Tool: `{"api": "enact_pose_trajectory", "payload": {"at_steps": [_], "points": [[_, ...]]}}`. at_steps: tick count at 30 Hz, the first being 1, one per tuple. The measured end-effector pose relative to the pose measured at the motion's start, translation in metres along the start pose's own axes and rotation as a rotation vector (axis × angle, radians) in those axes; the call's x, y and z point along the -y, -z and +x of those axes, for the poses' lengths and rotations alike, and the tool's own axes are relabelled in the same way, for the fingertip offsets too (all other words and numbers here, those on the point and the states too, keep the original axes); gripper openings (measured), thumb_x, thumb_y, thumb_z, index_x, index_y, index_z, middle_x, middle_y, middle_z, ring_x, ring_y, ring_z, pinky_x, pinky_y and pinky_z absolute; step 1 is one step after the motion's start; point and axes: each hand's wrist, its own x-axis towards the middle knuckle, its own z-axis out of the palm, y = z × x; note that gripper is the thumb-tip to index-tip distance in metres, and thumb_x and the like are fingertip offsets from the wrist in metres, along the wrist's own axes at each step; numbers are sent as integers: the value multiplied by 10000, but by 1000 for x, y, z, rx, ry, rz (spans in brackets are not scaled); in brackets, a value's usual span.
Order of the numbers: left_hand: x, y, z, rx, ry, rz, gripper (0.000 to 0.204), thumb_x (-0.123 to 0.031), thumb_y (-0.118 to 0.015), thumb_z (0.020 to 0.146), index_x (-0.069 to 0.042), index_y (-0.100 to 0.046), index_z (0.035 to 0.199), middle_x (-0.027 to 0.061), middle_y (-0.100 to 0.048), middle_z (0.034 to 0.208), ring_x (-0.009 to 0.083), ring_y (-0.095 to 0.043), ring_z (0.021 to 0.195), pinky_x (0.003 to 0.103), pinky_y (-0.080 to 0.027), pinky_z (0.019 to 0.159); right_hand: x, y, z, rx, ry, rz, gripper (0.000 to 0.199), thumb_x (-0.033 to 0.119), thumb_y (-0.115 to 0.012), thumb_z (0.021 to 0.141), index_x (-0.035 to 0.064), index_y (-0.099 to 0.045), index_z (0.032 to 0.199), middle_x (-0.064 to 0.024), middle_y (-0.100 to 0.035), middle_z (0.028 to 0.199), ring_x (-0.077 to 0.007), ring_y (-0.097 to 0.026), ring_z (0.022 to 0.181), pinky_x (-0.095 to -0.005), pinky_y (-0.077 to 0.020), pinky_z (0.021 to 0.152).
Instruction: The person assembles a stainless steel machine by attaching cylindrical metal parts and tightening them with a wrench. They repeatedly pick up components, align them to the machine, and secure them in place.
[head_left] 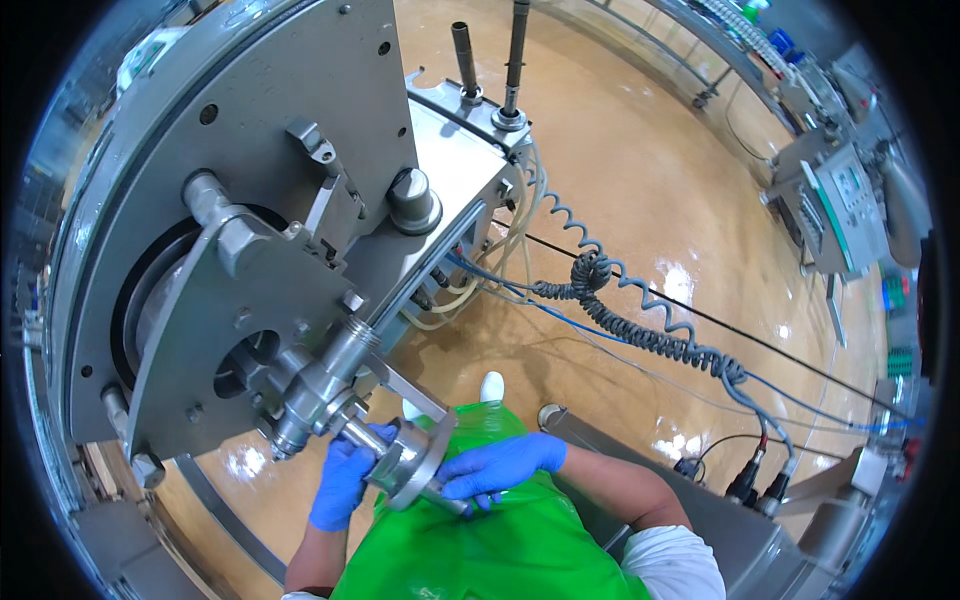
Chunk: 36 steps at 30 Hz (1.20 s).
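Both my hands wear blue gloves at a steel pipe fitting that juts toward me from a large machine. My left hand [342, 482] is closed around the fitting's thin tube [362, 432], its fingers partly hidden behind the metal. My right hand [500, 468] has its fingers curled at the short metal rod [447, 502] on the fitting's near end. Between my hands sits a round flanged steel collar [408, 462]. A flat metal bracket [410, 392] reaches from the valve-like body [318, 392] toward the collar. Behind it stands a thick steel plate [190, 350] with bolts.
A rounded steel machine housing [270, 110] fills the left. Coiled grey cables [650, 335] and blue hoses [560, 315] hang across the right. A grey metal beam [680, 500] lies beside my right arm. Farther right stands a control panel [848, 205].
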Motion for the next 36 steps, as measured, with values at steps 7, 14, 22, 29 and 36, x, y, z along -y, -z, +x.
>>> {"api": "enact_pose_trajectory", "payload": {"at_steps": [7, 14, 22, 29, 36], "points": [[-21, -34, -5, -94, 70, -96, 588, -300, -625, 828, 51, -465, 1273, 161, -602, 1156, 226, -600, 1037, 335, -465, 923, 43, 52, -18, -20, -173, -556, 566, 552, -488, 901, 9, -629, 973, -78, -627, 815, -161, -577, 729, -311, -464, 667], [-14, -51, -5, -78, -123, -184, 514, -402, -700, 780, 22, -608, 1056, 95, -648, 1005, 194, -610, 980, 319, -459, 893, 66, 106, -25, 48, -414, -577, 559, 534, -504, 908, 3, -625, 1034, -99, -644, 902, -185, -595, 834, -325, -468, 765], [-49, -91, -18, -574, 200, -32, 410, -175, -732, 788, 11, -576, 1118, 41, -635, 938, 124, -587, 849, 286, -485, 779, 77, 187, -36, 19, -327, -863, 533, 511, -534, 886, 18, -626, 1069, -133, -663, 959, -238, -632, 870, -349, -474, 803], [-19, -130, -60, -1214, -3, 102, 540, -448, -439, 950, -32, -467, 1295, 110, -572, 1121, 178, -543, 971, 324, -450, 852, 57, 262, -67, -62, -198, -591, 391, 364, -642, 863, 26, -614, 1058, -96, -636, 758, -150, -590, 685, -301, -479, 668], [30, -206, -81, -760, -36, -673, 790, -686, -376, 871, 20, -528, 1191, 127, -620, 992, 217, -610, 765, 373, -513, 742, 92, 277, -58, 75, -228, -795, 289, 293, -658, 871, 45, -625, 1016, -26, -596, 744, -85, -512, 673, -265, -441, 637]]}}
